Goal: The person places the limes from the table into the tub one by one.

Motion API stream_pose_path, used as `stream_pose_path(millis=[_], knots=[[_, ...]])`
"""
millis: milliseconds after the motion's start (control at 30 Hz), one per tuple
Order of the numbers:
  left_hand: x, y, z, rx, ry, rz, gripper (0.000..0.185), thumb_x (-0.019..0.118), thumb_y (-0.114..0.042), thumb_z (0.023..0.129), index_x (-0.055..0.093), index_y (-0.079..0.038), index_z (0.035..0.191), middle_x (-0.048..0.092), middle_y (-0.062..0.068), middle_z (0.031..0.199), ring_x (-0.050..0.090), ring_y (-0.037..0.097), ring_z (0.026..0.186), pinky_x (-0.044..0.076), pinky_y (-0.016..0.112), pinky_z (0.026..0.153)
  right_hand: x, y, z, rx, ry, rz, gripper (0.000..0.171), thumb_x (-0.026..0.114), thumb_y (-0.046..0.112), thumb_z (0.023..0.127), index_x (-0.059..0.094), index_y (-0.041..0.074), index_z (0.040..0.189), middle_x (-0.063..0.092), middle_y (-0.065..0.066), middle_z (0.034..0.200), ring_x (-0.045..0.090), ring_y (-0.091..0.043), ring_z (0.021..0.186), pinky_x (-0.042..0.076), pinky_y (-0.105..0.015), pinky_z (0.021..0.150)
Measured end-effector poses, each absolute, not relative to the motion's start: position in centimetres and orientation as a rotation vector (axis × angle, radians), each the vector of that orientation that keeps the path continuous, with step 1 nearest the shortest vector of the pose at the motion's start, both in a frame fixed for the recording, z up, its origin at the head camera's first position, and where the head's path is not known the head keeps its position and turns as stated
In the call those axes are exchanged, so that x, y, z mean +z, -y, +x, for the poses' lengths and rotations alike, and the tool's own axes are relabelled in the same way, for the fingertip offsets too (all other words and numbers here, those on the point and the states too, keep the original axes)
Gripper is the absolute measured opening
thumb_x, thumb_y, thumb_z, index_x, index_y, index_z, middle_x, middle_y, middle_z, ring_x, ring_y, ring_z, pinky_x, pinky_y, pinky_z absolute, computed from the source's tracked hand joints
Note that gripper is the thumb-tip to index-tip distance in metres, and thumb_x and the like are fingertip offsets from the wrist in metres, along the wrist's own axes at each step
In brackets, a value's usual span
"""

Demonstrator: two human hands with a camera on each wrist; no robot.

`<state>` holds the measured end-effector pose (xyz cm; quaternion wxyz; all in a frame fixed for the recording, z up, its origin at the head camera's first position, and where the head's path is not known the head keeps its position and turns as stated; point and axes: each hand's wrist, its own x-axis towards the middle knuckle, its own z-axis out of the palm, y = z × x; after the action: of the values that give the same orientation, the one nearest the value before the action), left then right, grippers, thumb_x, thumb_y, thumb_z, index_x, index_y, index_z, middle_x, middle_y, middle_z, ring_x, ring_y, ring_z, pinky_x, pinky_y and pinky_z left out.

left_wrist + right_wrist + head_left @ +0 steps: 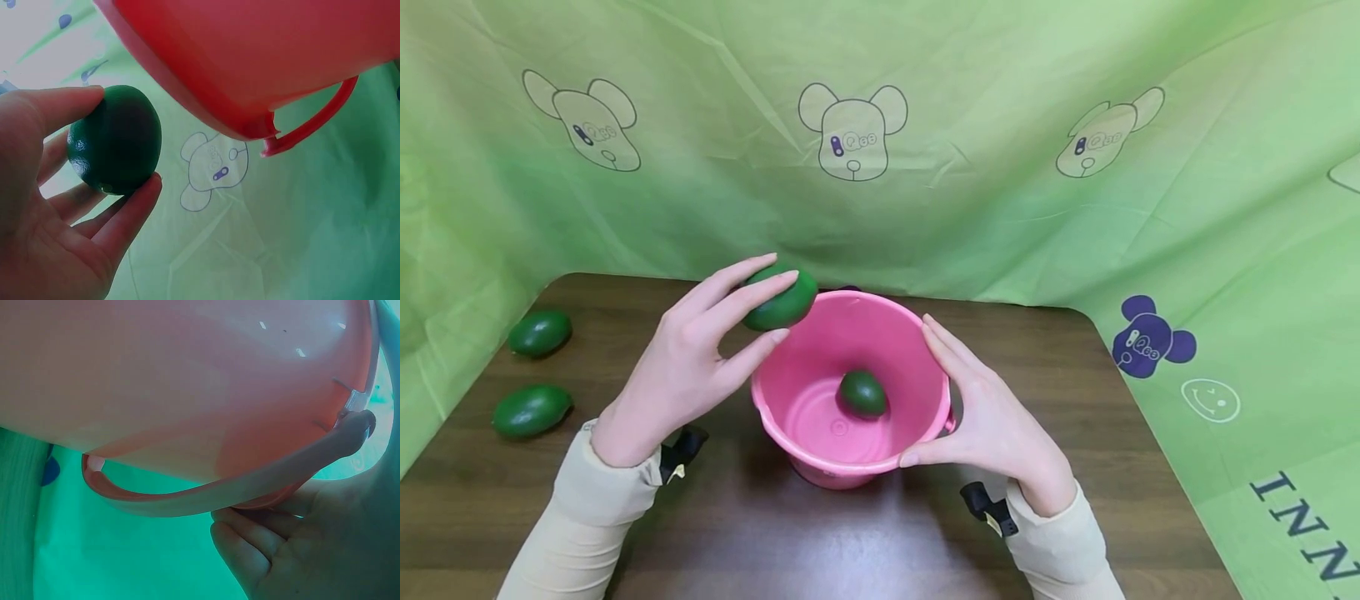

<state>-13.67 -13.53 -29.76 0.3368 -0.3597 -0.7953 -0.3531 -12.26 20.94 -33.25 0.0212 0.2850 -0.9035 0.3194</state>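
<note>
My left hand (681,354) holds a glossy dark green oval fruit (790,307) just above the left rim of a pink bucket (850,329). Thumb and fingers grip its sides in the left wrist view, where the fruit (119,140) is apart from the bucket wall (250,56). On the bucket's right side, my right hand (992,417) spans the rim, thumb at the front and fingers farther back. The right wrist view shows those fingers (247,540) bent against the rim beside the handle (219,494). Inside the bucket, a second green fruit (862,394) lies on the bottom.
Two more green fruits, one farther back (540,333) and one nearer (532,410), lie at the left of the brown wooden table (820,554). A green printed cloth (955,225) hangs behind the table and along both sides.
</note>
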Motion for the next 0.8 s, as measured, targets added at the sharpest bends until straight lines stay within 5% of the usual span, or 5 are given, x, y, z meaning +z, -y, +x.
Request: stream_pose_path(millis=[300, 433, 567, 667, 800], knots=[[-30.4, 12.7, -13.5, -0.930, 2.108, -0.998, 0.058, 0.084, -0.009, 0.084, 0.065, -0.012, 0.138, 0.055, 0.009, 0.145, 0.058, 0.026, 0.124, 0.048, 0.026, 0.093, -33.2, -20.9, -12.2, 0.978, 2.802, 0.885, 0.135, 0.092, 0.066, 0.057, 0.020, 0.024, 0.164, 0.013, 0.013, 0.168, 0.021, -0.015, 0.151, 0.034, -0.052, 0.113], [-30.9, 12.5, -13.4, -0.937, 2.144, -1.004, 0.060, 0.084, -0.010, 0.084, 0.064, -0.014, 0.140, 0.054, 0.008, 0.147, 0.063, 0.014, 0.087, 0.044, 0.018, 0.065, -33.3, -20.9, -12.2, 0.983, 2.802, 0.885, 0.134, 0.092, 0.066, 0.058, 0.021, 0.025, 0.164, 0.013, 0.013, 0.168, 0.022, -0.014, 0.150, 0.035, -0.051, 0.112], [-31.3, 12.2, -13.3, -0.947, 2.180, -1.021, 0.061, 0.084, -0.011, 0.084, 0.063, -0.016, 0.141, 0.053, 0.008, 0.147, 0.048, 0.007, 0.058, 0.045, 0.019, 0.057, -33.3, -20.9, -12.2, 0.988, 2.802, 0.883, 0.134, 0.092, 0.066, 0.058, 0.021, 0.025, 0.164, 0.013, 0.013, 0.167, 0.022, -0.014, 0.150, 0.035, -0.051, 0.112], [-31.5, 12.1, -13.3, -0.947, 2.186, -1.040, 0.060, 0.084, -0.012, 0.085, 0.063, -0.016, 0.141, 0.053, 0.008, 0.146, 0.056, 0.009, 0.070, 0.047, 0.021, 0.061, -33.3, -21.0, -12.2, 0.993, 2.804, 0.881, 0.134, 0.092, 0.066, 0.057, 0.021, 0.025, 0.164, 0.013, 0.013, 0.167, 0.022, -0.014, 0.150, 0.035, -0.051, 0.113], [-31.9, 11.9, -13.5, -0.946, 2.176, -1.071, 0.059, 0.084, -0.014, 0.085, 0.064, -0.015, 0.140, 0.055, 0.006, 0.145, 0.061, 0.018, 0.110, 0.050, 0.027, 0.080, -33.3, -20.9, -12.2, 0.996, 2.804, 0.879, 0.134, 0.092, 0.066, 0.058, 0.021, 0.025, 0.164, 0.013, 0.014, 0.167, 0.022, -0.014, 0.150, 0.036, -0.050, 0.112]])
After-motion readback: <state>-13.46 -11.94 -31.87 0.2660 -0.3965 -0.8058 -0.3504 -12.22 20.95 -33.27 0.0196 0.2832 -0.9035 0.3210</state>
